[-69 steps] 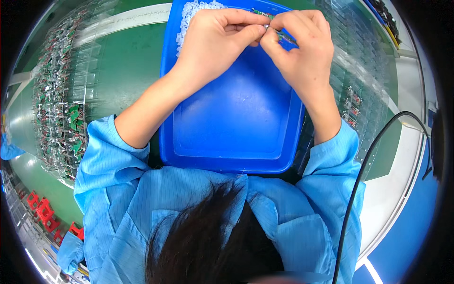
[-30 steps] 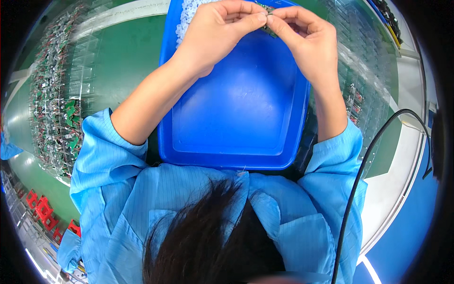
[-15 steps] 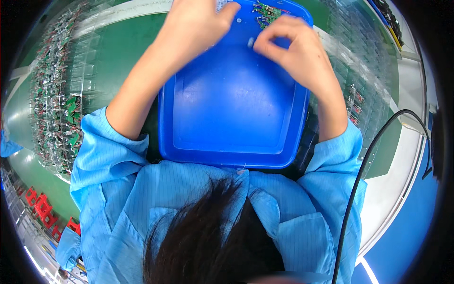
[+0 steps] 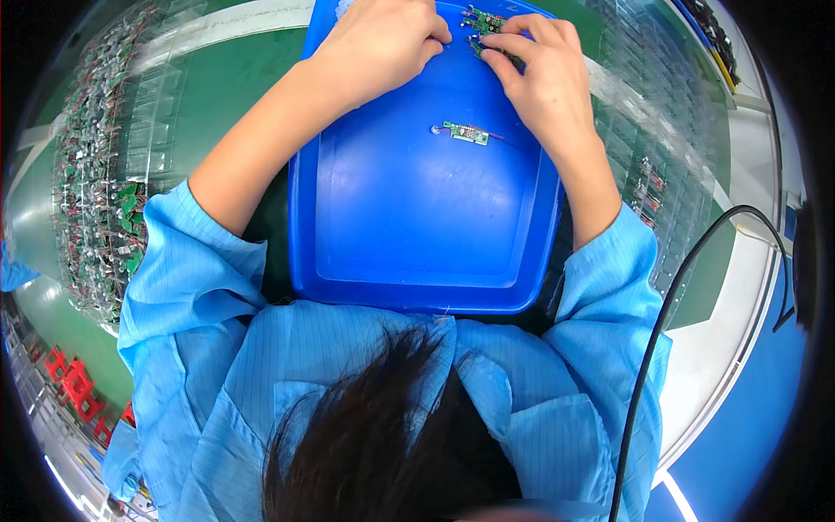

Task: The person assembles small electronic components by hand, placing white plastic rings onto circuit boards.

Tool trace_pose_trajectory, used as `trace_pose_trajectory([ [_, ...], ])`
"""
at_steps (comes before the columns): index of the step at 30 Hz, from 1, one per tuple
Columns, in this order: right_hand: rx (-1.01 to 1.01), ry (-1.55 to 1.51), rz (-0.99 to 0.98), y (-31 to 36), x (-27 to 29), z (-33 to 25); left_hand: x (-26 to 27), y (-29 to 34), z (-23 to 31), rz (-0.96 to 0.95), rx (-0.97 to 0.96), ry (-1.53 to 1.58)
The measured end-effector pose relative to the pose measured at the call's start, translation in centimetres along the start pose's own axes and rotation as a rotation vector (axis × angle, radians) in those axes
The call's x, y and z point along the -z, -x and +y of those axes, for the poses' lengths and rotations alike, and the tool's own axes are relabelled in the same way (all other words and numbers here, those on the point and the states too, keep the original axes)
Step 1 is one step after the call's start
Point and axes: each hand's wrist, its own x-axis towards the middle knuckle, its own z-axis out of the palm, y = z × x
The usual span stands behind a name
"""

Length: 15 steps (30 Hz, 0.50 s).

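Observation:
A blue plastic tray (image 4: 417, 298) lies before me. Near its far edge my right hand (image 4: 552, 83) has thumb and forefinger closed around a small green circuit board (image 4: 476, 45), partly covered by the fingers. Another green circuit board (image 4: 481, 21) with thin wires lies just beyond it. Alone in the tray, nearer to me, rests a circuit board (image 4: 465, 133) with a small display, a red wire and a pale round part at its left end. My left hand (image 4: 387, 43) is over the tray's far left, its fingers curled together; what they hold, if anything, is hidden.
Rows of wired boards (image 4: 96, 191) in clear plastic trays stand on the green table at left. More clear trays (image 4: 665, 130) are at right. A black cable (image 4: 661, 322) arcs along my right side. Red stools (image 4: 76, 383) stand far left.
A circuit board now lies in the middle of the tray, where none lay before. My right hand has moved away from me to the boards; my left hand has shifted slightly to the right.

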Motion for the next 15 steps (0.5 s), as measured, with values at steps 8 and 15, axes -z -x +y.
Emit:
trace_pose_trajectory([
  [8, 0.013, 0.021, -0.006, 0.0, -0.1, -0.6, 0.0, 0.6, 0.7, 0.11, 0.071, 0.105],
  [15, 0.018, 0.067, -0.066, 0.1, 0.0, -0.9, 0.4, 1.0, 1.8, 0.091, 0.443, 0.909],
])
